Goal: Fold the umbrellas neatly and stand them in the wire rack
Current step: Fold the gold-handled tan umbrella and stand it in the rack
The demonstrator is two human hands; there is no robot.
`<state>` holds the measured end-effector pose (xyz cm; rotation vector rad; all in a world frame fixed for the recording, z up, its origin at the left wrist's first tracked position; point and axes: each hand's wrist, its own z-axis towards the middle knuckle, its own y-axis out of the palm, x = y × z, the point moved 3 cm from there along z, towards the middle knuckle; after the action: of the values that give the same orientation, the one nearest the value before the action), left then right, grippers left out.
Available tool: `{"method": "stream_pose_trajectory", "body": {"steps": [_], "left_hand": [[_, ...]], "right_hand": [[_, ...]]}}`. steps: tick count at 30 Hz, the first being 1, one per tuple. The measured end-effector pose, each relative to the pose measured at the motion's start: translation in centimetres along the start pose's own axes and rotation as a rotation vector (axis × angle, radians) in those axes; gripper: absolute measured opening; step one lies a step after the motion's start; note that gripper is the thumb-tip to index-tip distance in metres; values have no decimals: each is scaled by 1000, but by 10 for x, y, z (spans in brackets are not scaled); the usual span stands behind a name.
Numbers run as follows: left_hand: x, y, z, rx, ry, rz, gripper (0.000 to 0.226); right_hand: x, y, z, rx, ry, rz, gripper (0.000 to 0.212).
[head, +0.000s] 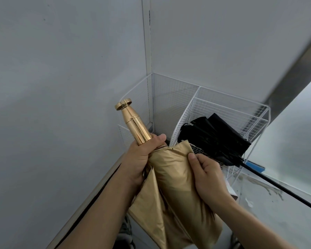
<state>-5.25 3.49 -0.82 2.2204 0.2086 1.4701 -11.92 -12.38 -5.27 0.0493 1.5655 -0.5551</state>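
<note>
A gold umbrella [171, 191] hangs loosely gathered in front of me, its shiny gold handle [133, 123] pointing up and to the left. My left hand [142, 157] grips it where the handle meets the canopy. My right hand [206, 175] pinches a fold of the gold cloth on the right side. Behind them stands the white wire rack [228, 105] in the corner. A black umbrella [214, 135] lies slanted in its right compartment, and its thin black shaft [280, 189] sticks out toward the lower right.
Grey walls meet in the corner behind the rack. A pale baseboard [90, 198] runs along the left wall. A blue object [255, 167] lies on the floor beside the rack. A shoe [125, 230] shows at the bottom. The floor at the right has stains.
</note>
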Motion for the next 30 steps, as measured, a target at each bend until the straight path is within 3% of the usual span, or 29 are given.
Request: {"method": "stream_pose_trajectory", "body": {"steps": [5,10,18,22,25,27,30], "left_hand": [[2,0,-5,-53,77,80,27],[2,-1,-7,-93,79,113,34],[11,-26,7,218,70,2,25],[18,-45,11,289,36,-15,19],[21,-58,14,406,15,-23,20],[21,-65,15,530,0,-40,29],[20,-69,14,680,-4,-47,34]], "right_hand": [[8,10,2,-136,52,-73,47],[12,10,2,-158,131,-50,46],[27,2,7,-193,190,-194,62],[34,-8,16,-125,221,-319,48],[23,-18,15,32,116,-439,27],[10,-19,9,128,-37,-359,23],[-2,-8,-2,-12,-213,-159,29]]}}
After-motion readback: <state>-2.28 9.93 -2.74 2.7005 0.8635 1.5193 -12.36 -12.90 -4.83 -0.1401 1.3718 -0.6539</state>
